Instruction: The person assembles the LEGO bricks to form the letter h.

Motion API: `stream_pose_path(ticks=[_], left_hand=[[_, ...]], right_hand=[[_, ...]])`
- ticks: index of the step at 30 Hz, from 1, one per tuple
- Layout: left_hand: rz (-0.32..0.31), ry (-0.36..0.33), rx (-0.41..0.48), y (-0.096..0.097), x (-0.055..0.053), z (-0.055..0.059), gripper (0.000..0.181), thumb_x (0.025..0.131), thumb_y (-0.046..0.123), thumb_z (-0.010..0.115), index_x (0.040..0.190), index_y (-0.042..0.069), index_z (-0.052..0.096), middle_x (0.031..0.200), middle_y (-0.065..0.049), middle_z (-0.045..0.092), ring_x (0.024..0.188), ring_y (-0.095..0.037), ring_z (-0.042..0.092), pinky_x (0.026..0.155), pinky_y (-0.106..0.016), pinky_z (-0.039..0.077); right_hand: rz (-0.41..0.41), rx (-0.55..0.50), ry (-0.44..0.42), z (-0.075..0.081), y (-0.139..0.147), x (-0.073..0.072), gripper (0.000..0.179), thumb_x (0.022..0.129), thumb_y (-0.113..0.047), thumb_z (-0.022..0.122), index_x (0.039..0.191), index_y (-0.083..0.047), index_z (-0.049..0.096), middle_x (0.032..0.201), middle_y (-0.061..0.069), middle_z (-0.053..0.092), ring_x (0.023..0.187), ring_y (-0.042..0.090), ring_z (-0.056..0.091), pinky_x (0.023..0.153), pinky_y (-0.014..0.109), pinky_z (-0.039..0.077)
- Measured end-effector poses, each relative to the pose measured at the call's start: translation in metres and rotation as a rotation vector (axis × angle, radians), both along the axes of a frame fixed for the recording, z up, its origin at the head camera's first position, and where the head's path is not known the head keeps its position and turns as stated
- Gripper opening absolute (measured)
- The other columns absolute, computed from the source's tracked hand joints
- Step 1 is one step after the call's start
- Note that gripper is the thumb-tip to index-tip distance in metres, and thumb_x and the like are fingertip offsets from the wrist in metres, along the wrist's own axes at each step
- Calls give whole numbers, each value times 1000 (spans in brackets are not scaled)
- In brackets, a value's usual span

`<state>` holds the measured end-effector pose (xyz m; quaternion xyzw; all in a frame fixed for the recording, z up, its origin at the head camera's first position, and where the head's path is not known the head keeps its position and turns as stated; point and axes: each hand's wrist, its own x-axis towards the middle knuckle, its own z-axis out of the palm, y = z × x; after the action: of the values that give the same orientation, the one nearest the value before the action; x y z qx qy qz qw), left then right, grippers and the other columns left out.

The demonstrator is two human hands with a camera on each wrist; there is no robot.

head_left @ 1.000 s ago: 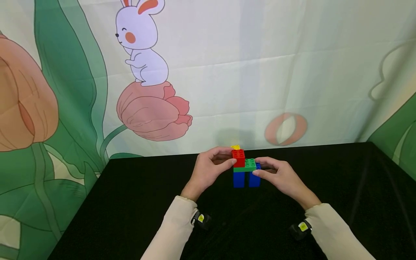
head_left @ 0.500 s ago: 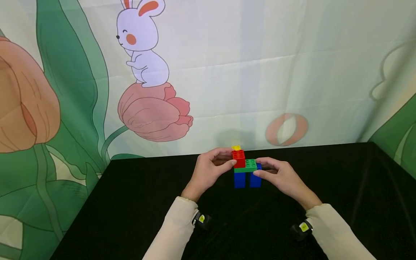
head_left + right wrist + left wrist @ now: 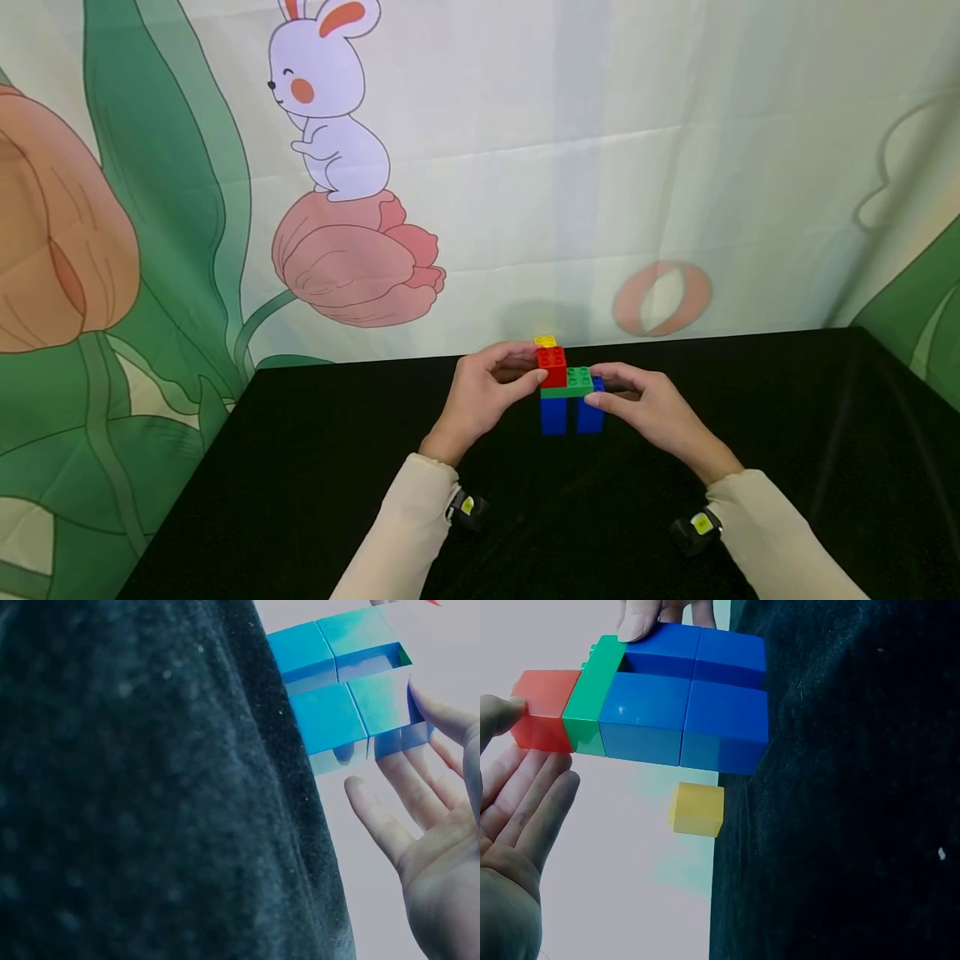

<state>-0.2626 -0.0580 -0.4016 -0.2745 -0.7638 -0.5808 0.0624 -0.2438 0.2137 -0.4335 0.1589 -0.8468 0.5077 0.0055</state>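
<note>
Toy building bricks form a small bridge in front of me. Two blue brick columns (image 3: 553, 416) (image 3: 724, 724) stand side by side under a flat green brick (image 3: 578, 381). On the green brick's left half sits a red brick (image 3: 552, 367). My left hand (image 3: 477, 392) pinches that red brick, thumb on its near face and fingers behind. My right hand (image 3: 651, 408) holds the right column near its top, with the thumb in front, as the right wrist view shows on the blue bricks (image 3: 330, 716). Behind the red brick is a yellow brick (image 3: 699, 809), apart from the bridge in the left wrist view.
A black cloth covers the table (image 3: 315, 500), whose far edge runs close behind the bricks. Beyond it hangs a pale printed curtain (image 3: 480, 208) with a rabbit and tulips. Both wrists wear small black cameras (image 3: 693, 532).
</note>
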Motion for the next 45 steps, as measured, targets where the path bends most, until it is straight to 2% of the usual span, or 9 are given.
stream_pose_path(ticks=[9,15,23,28,39,45], left_hand=[[9,33,-31,1,2,4,33,97,11,80,129,6,74,119,-5,77,106,-16,74,94,-32,60],[16,23,-38,2,3,4,33,97,12,81,129,7,74,119,-4,77,107,-15,74,94,-28,60],[-2,-2,-9,0,-1,1,33,97,14,81,129,7,75,119,-4,77,107,-16,74,94,-31,60],[-8,-16,0,-1,-1,0,33,97,16,81,128,8,75,119,-4,77,107,-16,74,94,-29,60],[-8,-17,8,-2,1,1,32,98,16,80,128,7,75,119,-5,77,107,-17,74,95,-30,60],[-1,-41,12,-2,2,2,32,97,17,81,128,8,76,119,-4,77,106,-17,75,94,-30,60]], right_hand=[[-6,13,3,1,-1,0,51,101,-30,74,143,-4,62,137,18,66,121,36,67,101,51,57],[-8,27,13,2,1,2,51,101,-30,74,143,-4,61,137,19,66,122,37,66,100,50,57],[-7,21,7,1,0,2,51,101,-31,74,143,-5,61,136,18,66,118,34,68,98,47,58],[-7,8,-11,0,1,1,52,101,-31,74,144,-5,61,136,17,66,114,31,69,98,48,58],[-8,10,-14,0,1,0,52,101,-29,74,144,-4,60,137,19,66,117,34,68,100,50,57],[-7,3,-27,0,1,1,53,101,-32,74,145,-5,60,137,18,66,116,31,68,100,50,57]])
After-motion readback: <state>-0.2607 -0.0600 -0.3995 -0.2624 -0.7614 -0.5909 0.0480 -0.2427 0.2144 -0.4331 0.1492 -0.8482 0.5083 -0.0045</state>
